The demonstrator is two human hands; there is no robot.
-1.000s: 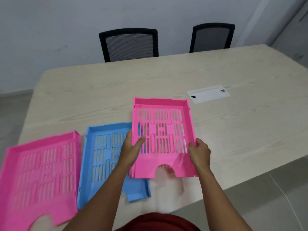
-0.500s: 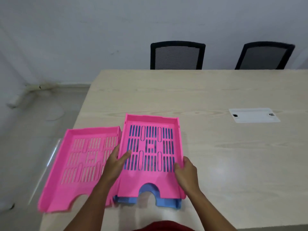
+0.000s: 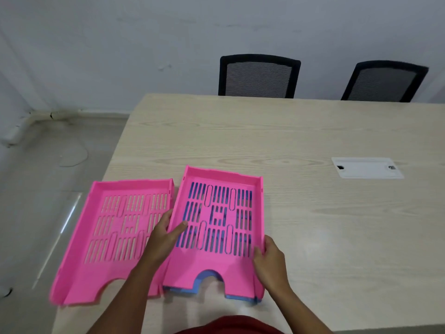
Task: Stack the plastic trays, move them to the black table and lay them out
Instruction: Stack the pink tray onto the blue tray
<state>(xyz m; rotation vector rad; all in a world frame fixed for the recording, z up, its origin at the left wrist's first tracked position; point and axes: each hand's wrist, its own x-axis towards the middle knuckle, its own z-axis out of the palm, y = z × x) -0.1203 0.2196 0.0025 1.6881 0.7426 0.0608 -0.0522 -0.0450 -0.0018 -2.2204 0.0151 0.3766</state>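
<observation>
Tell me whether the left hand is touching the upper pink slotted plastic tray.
Touching. Head view: left hand grips upper pink tray, thumb lying on its slotted floor.

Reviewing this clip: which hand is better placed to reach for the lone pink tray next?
Left, probably. The left hand grips the stacked pink tray on the edge that faces the lone pink tray, right beside it. The right hand is on the stack's far edge and would have to cross over.

- A pale wood-grain bench [image 3: 301, 131] fills the room.
- Two black mesh chairs [image 3: 258, 75] [image 3: 382, 81] stand against a plain grey wall [image 3: 120, 44].
- Glossy grey floor [image 3: 36, 189] at left.
</observation>
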